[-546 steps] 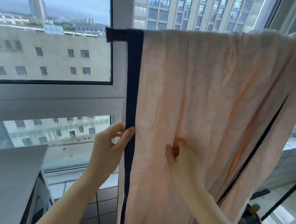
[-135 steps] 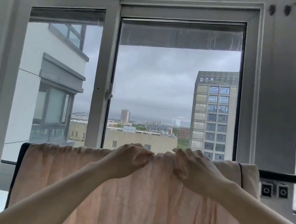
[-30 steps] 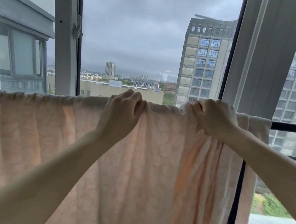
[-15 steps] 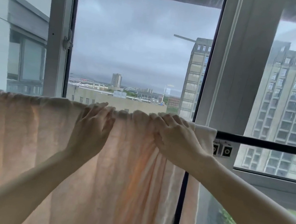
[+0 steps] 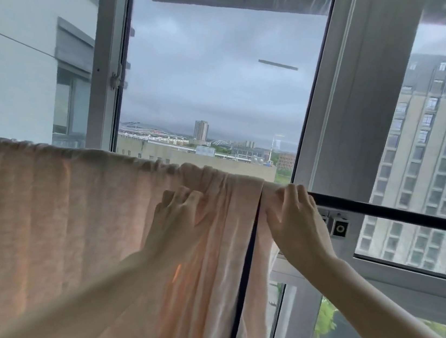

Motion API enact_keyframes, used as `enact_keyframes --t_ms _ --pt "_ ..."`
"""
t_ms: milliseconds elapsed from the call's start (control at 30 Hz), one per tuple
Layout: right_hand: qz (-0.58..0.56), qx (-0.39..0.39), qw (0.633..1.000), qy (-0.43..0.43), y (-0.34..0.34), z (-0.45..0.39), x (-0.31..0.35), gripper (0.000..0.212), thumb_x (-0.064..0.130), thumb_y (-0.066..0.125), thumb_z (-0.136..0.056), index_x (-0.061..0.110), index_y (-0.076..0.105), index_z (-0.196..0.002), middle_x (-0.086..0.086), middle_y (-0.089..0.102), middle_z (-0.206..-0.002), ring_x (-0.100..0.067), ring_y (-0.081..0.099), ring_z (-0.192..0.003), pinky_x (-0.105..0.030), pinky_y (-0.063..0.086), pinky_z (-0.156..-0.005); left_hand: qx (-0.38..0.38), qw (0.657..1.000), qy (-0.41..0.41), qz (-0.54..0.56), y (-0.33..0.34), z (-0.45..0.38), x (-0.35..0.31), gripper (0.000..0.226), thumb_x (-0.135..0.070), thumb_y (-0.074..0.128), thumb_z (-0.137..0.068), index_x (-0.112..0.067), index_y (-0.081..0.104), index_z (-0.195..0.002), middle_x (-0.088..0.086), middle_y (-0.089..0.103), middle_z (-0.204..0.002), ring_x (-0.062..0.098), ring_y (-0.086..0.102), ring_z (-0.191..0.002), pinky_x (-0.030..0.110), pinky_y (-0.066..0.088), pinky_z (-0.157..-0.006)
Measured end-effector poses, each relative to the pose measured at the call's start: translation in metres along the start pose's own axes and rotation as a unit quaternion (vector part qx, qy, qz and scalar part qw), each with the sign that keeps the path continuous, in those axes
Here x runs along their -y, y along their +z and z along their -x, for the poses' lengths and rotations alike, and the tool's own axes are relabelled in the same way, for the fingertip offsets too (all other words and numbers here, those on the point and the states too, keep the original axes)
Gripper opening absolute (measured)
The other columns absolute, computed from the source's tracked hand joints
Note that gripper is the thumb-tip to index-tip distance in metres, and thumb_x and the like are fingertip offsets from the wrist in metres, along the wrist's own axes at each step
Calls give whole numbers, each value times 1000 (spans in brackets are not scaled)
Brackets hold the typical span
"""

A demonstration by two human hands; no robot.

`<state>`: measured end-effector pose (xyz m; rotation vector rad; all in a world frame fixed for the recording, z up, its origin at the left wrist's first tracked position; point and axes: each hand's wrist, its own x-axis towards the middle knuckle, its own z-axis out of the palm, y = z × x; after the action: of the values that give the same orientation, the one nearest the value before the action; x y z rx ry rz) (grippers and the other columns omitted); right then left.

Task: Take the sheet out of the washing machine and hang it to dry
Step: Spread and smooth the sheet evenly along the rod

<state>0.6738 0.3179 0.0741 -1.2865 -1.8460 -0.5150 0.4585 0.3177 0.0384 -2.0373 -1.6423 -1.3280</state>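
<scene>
A pale peach sheet [image 5: 61,221] hangs over a dark horizontal drying rail [image 5: 392,212] that crosses the middle of the frame, in front of tall windows. The cloth covers the rail from the far left edge of the frame to just right of centre. It lies fairly flat on the left and bunches into thick vertical folds near the centre. A dark trim stripe [image 5: 248,257] runs down the cloth near its right edge.

The left hand [image 5: 177,225] rests flat on the bunched folds just below the rail, fingers spread and straight. The right hand [image 5: 294,223] lies at the sheet's right edge, fingers extended against the cloth where it meets the bare rail. Neither hand visibly pinches fabric, though the thumbs are hard to make out.

The likely risk is uneven weight. If the folds stay gathered, that part would probably dry slowly, and a hard sideways tug could drag the cloth along or off the rail. How much hangs behind the rail cannot be seen.

To the right, the rail is bare up to the frame's edge, giving room to spread the sheet. A small bracket [image 5: 339,227] sits just under the rail beside the right hand. The window frame [image 5: 358,101] stands close behind.
</scene>
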Motion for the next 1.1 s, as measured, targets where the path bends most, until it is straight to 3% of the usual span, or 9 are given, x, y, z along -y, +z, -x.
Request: enact_keyframes --t_ms 133,233,333,467,533,633,733,867,1100 --pt "-142 50 981 119 4 -2 -6 30 25 64 -90 8 47 -109 -2 56 -99 -18 56 -86 -23 38 -68 2 998 24 56 12 5 -22 43 -58 50 -91 -23 62 -113 -11 63 -106 12 58 -97 32 49 -83" --pt "-147 89 974 146 7 -4 -8 32 36 61 -91 10 49 -105 -2 63 -91 -19 61 -82 -38 53 -74 49 994 -33 95 29 1 -36 57 -66 56 -82 -20 56 -116 -6 65 -98 16 62 -90 37 53 -78" --pt "-123 96 979 132 10 -6 -3 27 37 55 -93 10 57 -95 -3 66 -85 -21 64 -75 -43 55 -70 63 990 -80 101 44 -4 -47 56 -56 67 -77 -15 53 -113 1 67 -85 22 65 -81 38 53 -71" --pt "-29 63 996 63 3 -7 1 23 27 50 -95 11 60 -83 -1 61 -67 -21 59 -60 -34 50 -54 31 986 -89 137 47 -14 -49 19 -31 59 -80 -16 55 -69 -3 57 -57 25 60 -58 32 46 -51" --pt "-21 22 999 39 -2 -6 2 16 27 47 -97 14 51 -88 1 57 -68 -20 55 -57 -31 42 -49 20 984 -77 162 40 -18 -47 32 -22 61 -86 -9 52 -58 -5 49 -49 17 50 -49 30 36 -48" --pt "-81 -9 997 10 1 -6 4 9 21 49 -95 16 47 -88 1 56 -76 -21 55 -60 -39 49 -53 4 978 -63 197 33 -18 -40 43 -22 59 -90 -12 47 -50 -9 37 -41 10 35 -41 31 29 -46" --pt "-110 47 991 52 14 -13 6 21 26 56 -91 13 60 -76 -3 62 -67 -24 61 -60 -43 55 -59 -21 978 -48 201 31 -17 -39 46 -24 59 -92 -15 43 -50 -9 36 -41 8 32 -44 30 27 -48" --pt "-182 95 974 100 29 -19 13 29 33 56 -86 15 58 -62 -4 63 -56 -28 63 -55 -46 57 -56 -51 980 -33 189 23 -17 -40 41 -26 58 -93 -12 48 -56 -10 39 -43 8 34 -44 30 26 -47" --pt "-186 -41 972 134 -19 -50 6 19 20 55 -95 16 63 -79 -1 65 -71 -18 61 -61 -37 55 -56 -105 984 -37 136 5 -44 -46 25 -27 57 -94 -15 69 -76 -4 65 -61 9 59 -59 35 53 -64"
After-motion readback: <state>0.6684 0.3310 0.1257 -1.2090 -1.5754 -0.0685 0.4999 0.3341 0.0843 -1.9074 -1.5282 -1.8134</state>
